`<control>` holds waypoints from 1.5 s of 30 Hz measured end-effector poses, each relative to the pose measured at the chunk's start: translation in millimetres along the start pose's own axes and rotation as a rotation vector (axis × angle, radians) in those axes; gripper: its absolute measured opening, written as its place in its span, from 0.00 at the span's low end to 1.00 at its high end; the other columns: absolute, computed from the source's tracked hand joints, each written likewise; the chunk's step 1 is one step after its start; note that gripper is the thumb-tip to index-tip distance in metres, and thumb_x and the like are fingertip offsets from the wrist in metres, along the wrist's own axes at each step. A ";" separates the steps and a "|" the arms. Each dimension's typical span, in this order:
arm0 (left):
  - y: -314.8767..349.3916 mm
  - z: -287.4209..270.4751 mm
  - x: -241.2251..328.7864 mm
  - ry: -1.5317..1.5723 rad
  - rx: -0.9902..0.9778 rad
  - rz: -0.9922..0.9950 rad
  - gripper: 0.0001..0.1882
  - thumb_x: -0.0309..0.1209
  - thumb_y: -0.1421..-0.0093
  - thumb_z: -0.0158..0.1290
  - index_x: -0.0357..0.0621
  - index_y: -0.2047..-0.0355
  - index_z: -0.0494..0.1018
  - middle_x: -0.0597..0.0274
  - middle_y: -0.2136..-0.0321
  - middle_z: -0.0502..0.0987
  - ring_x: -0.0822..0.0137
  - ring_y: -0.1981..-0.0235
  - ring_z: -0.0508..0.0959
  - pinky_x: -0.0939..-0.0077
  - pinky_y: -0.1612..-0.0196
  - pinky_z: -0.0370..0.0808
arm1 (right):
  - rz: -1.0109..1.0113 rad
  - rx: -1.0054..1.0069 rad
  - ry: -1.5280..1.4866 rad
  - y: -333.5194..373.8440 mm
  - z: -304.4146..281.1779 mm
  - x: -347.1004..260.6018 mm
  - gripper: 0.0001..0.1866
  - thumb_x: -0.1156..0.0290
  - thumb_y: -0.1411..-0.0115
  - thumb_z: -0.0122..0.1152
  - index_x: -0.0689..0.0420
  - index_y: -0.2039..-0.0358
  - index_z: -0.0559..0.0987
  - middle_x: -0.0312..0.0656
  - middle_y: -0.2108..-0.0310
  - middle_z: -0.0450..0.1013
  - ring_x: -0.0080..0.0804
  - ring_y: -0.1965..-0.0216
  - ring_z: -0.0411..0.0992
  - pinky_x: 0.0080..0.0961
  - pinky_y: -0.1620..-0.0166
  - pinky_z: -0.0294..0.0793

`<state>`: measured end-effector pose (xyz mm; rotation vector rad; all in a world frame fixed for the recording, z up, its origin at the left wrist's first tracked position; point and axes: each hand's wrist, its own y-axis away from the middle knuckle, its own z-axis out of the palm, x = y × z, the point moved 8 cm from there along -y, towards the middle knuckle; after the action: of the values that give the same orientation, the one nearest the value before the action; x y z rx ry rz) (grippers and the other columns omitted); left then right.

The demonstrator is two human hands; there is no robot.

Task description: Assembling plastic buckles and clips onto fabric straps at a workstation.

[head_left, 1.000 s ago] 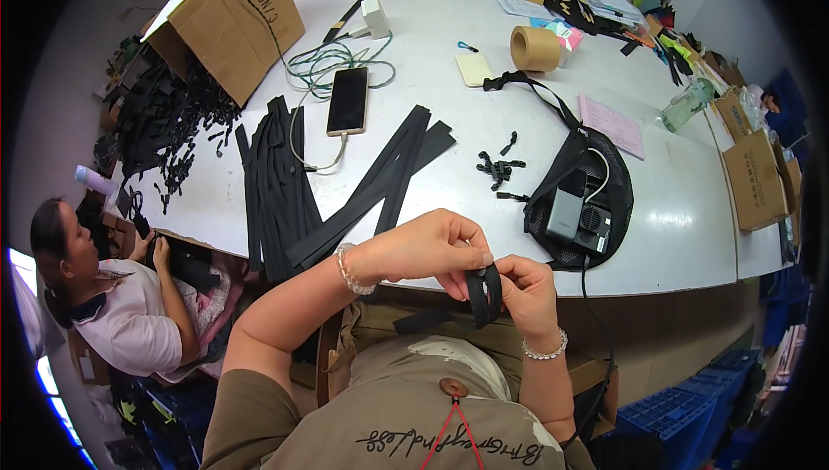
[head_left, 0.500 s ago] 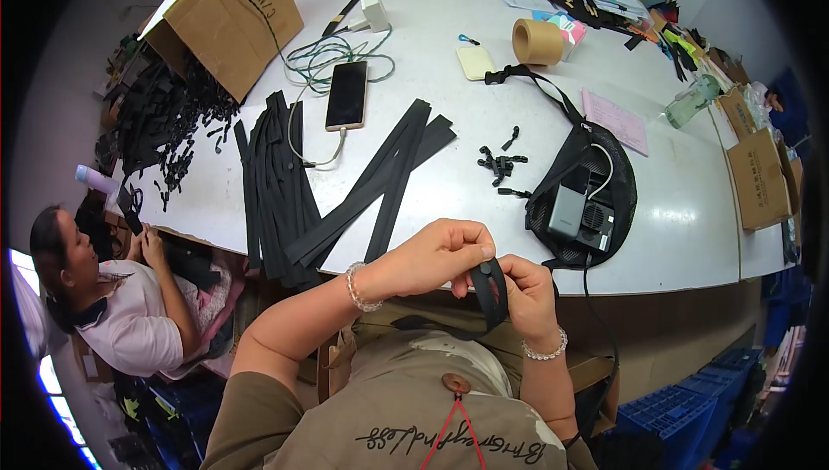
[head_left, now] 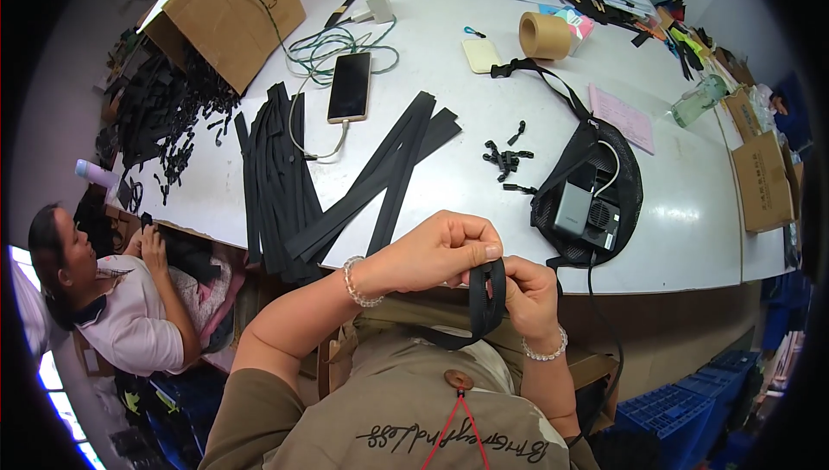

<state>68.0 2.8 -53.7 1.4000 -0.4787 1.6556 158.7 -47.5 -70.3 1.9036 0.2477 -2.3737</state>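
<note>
My left hand (head_left: pixel 458 250) pinches a black zipper strip (head_left: pixel 488 301) just over my lap, at the table's front edge. My right hand (head_left: pixel 530 290) closes on the same strip close beside it. Between both hands the strip bends into a loop, and its tail hangs down to the left across my clothes. The fingertips hide whatever small part sits at the grip. Beyond my left hand lie more long black strips (head_left: pixel 276 181), some crossed over each other (head_left: pixel 404 163). Small black zipper sliders (head_left: pixel 507 159) are scattered farther back, past my hands.
A black mesh bag (head_left: pixel 629 198) holding a power bank (head_left: pixel 572 211) lies right of my hands, its cable running off the edge. A phone (head_left: pixel 349 87) charges behind the strips. At left sit a cardboard box (head_left: pixel 226 21), a black heap (head_left: pixel 142 120) and a seated person (head_left: pixel 129 314).
My hands stay together on the strip; the loop has turned slightly and hangs more upright. The seated person's hands have shifted a little. The view has moved slightly.
</note>
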 end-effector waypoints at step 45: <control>-4.0 -29.7 -4.7 0.116 0.422 0.224 0.11 0.30 0.41 0.52 0.31 0.66 0.76 0.63 0.74 0.77 0.79 0.73 0.73 0.84 0.68 0.71 | -0.184 0.215 0.205 13.2 0.8 -4.5 0.07 0.76 0.38 0.48 0.62 0.68 0.75 0.33 0.78 0.70 0.16 0.78 0.65 0.13 0.74 0.64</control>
<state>53.8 25.7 -67.6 1.5808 -0.2309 2.0957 161.1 -60.7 -66.7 2.3208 0.1955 -2.4031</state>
